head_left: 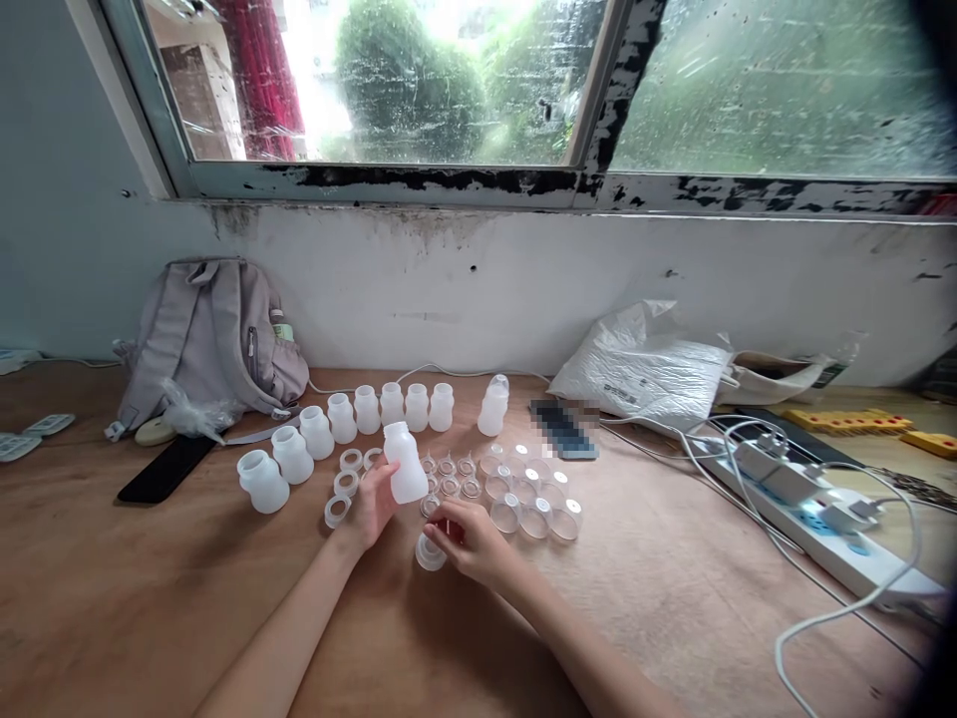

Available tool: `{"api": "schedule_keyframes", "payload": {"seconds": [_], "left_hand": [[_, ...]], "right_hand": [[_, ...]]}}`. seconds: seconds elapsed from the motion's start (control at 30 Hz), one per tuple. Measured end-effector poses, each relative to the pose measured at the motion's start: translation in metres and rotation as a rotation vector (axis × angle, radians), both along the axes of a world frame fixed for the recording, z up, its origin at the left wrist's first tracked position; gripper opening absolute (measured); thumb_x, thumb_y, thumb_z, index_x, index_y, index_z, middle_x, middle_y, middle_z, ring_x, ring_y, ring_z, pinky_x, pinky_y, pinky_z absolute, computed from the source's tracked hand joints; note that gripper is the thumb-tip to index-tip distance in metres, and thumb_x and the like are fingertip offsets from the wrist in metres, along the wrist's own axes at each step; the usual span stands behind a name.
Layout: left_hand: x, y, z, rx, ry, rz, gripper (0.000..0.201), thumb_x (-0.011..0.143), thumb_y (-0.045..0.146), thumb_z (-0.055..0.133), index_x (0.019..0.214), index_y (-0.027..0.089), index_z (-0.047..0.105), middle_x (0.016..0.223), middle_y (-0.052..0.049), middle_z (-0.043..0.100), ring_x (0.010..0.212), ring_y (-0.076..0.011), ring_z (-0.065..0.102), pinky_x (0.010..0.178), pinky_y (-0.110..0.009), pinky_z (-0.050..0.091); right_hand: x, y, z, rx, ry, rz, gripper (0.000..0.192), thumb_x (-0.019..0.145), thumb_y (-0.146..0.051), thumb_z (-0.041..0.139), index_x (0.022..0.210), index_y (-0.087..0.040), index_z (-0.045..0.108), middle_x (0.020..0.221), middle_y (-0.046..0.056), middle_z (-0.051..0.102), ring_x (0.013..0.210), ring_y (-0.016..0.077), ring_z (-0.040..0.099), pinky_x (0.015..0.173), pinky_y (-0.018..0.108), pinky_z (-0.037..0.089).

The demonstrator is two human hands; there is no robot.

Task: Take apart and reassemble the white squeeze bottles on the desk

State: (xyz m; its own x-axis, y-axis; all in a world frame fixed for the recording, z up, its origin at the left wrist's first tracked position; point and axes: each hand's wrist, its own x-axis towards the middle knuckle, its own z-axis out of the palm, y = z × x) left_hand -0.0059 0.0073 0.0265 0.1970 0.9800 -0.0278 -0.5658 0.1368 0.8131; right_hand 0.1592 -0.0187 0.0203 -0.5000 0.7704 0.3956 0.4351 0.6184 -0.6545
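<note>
The left hand [372, 506] has its fingers closed round one translucent white bottle [408, 465], tilted and open at the neck; whatever is inside it can't be made out from here. The right hand [462, 538] is just to the right of and below that bottle, fingers curled in, thumb near the forefinger, right over a white ring piece [430, 553] on the table [359, 638]; I cannot tell whether they pinch it.

Behind and to the left of the held bottle, eight open bottles [316, 432] stand upright in a curved row, and one bottle with a clear cap [493, 405] stands behind it to the right. Beside it on the left lie white rings [338, 511], four that I can see; just right of it are clear teats [471, 487], partly covered by the hands, and beyond those clear domed caps [535, 519], nine by my count.

Well to the left of it, a grey backpack [205, 334] carries a green-labelled container [282, 327] in its side pocket. Well to its right, a silvery plastic package [643, 364] bears dark print too small to read, and a white power strip [814, 519] has adapters [778, 467] plugged in
</note>
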Motion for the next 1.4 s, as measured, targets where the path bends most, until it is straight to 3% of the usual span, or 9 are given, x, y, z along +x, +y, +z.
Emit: {"api": "schedule_keyframes", "payload": {"seconds": [0.2,0.33,0.43,0.5,0.63,0.83,1.0,1.2,1.4], "left_hand": [[0.004,-0.005,-0.001,0.251,0.369,0.191,0.053,0.069,0.029,0.061,0.117,0.020,0.041,0.101,-0.006,0.059,0.087,-0.0198,0.057,0.072,-0.030,0.045],[0.005,-0.012,-0.003,0.605,0.815,0.286,0.050,0.067,0.028,0.063,0.113,0.020,0.045,0.105,-0.008,0.056,0.095,-0.0227,0.054,0.081,-0.036,0.043],[0.008,-0.016,-0.004,0.877,0.999,0.309,0.046,0.072,0.029,0.058,0.115,0.020,0.045,0.112,-0.010,0.052,0.103,-0.0244,0.049,0.087,-0.040,0.041],[0.010,-0.017,-0.004,0.964,1.041,0.330,0.048,0.074,0.029,0.055,0.119,0.019,0.042,0.116,-0.011,0.048,0.109,-0.0250,0.045,0.091,-0.042,0.039],[0.007,-0.015,-0.001,0.937,1.120,0.366,0.059,0.074,0.032,0.057,0.126,0.020,0.032,0.125,-0.012,0.039,0.116,-0.0262,0.037,0.094,-0.043,0.036],[-0.005,-0.009,-0.001,1.017,1.285,0.267,0.021,0.077,0.027,0.051,0.096,0.020,0.058,0.095,-0.007,0.055,0.089,-0.0191,0.054,0.080,-0.034,0.044],[-0.010,-0.007,-0.005,1.024,1.359,0.140,0.020,0.079,0.030,0.049,0.071,0.017,0.061,0.061,-0.002,0.058,0.060,-0.0128,0.053,0.058,-0.024,0.042],[-0.007,-0.010,-0.007,1.062,1.366,0.027,0.027,0.078,0.040,0.047,0.076,0.018,0.061,0.062,-0.001,0.058,0.056,-0.0118,0.053,0.054,-0.022,0.038],[0.002,-0.013,-0.012,1.068,1.401,-0.043,0.040,0.065,0.057,0.055,0.073,0.019,0.061,0.060,0.000,0.057,0.051,-0.0116,0.052,0.049,-0.021,0.033]], "right_hand": [[0.004,0.002,0.007,0.041,0.215,-0.204,0.018,0.083,-0.028,0.046,0.096,-0.018,0.052,0.068,0.000,0.051,0.051,0.0085,0.045,0.048,0.021,0.038],[0.006,0.004,0.007,0.070,0.312,-0.281,0.031,0.084,-0.027,0.044,0.114,-0.021,0.042,0.078,0.001,0.053,0.051,0.0075,0.046,0.046,0.020,0.039],[0.009,0.004,0.005,0.177,0.259,-0.271,0.020,0.084,-0.025,0.044,0.103,-0.021,0.048,0.074,0.000,0.051,0.053,0.0082,0.047,0.049,0.020,0.040],[0.012,0.006,0.004,0.254,0.213,-0.286,0.010,0.084,-0.024,0.044,0.091,-0.020,0.051,0.072,0.000,0.049,0.055,0.0089,0.047,0.053,0.021,0.040],[0.021,0.021,0.015,0.333,0.164,-0.462,0.014,0.086,-0.027,0.041,0.082,-0.018,0.050,0.072,0.001,0.050,0.053,0.0090,0.047,0.051,0.021,0.037],[0.030,0.072,0.043,0.258,-0.372,-0.691,0.017,0.087,-0.025,0.038,0.087,-0.020,0.054,0.080,0.004,0.057,0.059,0.0131,0.052,0.048,0.022,0.027],[0.025,0.114,0.045,0.123,-0.638,-0.708,0.021,0.088,-0.022,0.033,0.096,-0.020,0.052,0.089,0.008,0.057,0.065,0.0160,0.055,0.052,0.024,0.027],[0.020,0.139,0.040,0.087,-0.664,-0.700,0.022,0.088,-0.023,0.033,0.098,-0.016,0.052,0.089,0.011,0.057,0.069,0.0174,0.056,0.056,0.025,0.031],[0.019,0.146,0.040,0.098,-0.656,-0.700,0.023,0.088,-0.022,0.035,0.098,-0.014,0.053,0.090,0.013,0.057,0.071,0.0179,0.056,0.057,0.025,0.032]]}}
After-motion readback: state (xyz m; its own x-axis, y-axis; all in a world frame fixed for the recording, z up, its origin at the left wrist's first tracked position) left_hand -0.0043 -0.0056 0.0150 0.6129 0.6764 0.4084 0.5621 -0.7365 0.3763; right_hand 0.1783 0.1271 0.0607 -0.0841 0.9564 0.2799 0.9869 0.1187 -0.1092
